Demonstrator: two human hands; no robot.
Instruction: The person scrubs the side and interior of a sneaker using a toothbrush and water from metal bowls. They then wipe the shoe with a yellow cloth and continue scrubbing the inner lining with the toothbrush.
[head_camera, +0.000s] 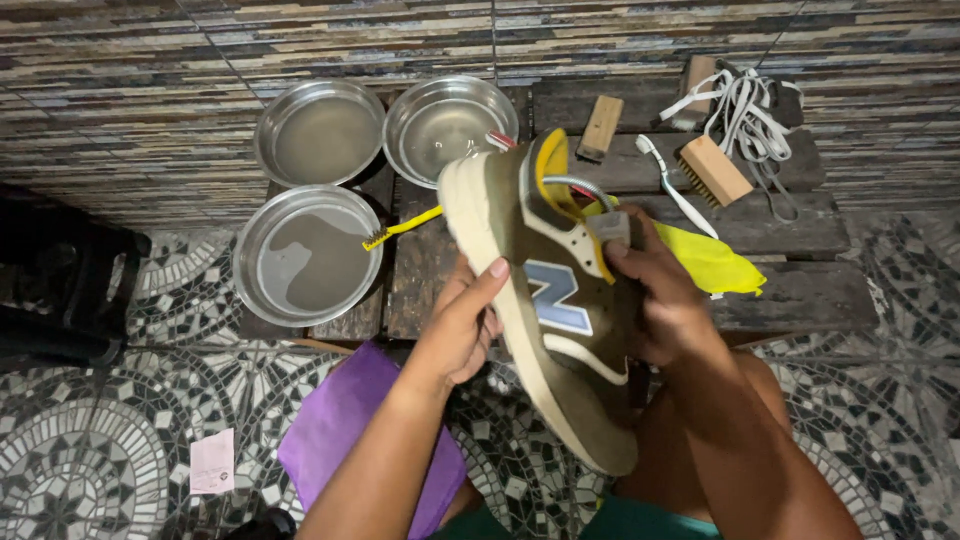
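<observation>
An olive shoe (545, 300) with a cream sole is held tilted at frame centre, above a wooden bench (800, 290). The left hand (462, 325) is closed on its sole edge; the right hand (665, 300) grips its upper. Three metal bowls (305, 255) stand at ten o'clock, a wooden brush (715, 170) at one o'clock, and a purple cloth (345, 425) at seven.

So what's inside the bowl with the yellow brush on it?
The bowl nearest the left hand holds cloudy, grey-brown water. The yellow brush rests its bristles on the rim. The murky water hides anything that may lie at the bottom.
</observation>
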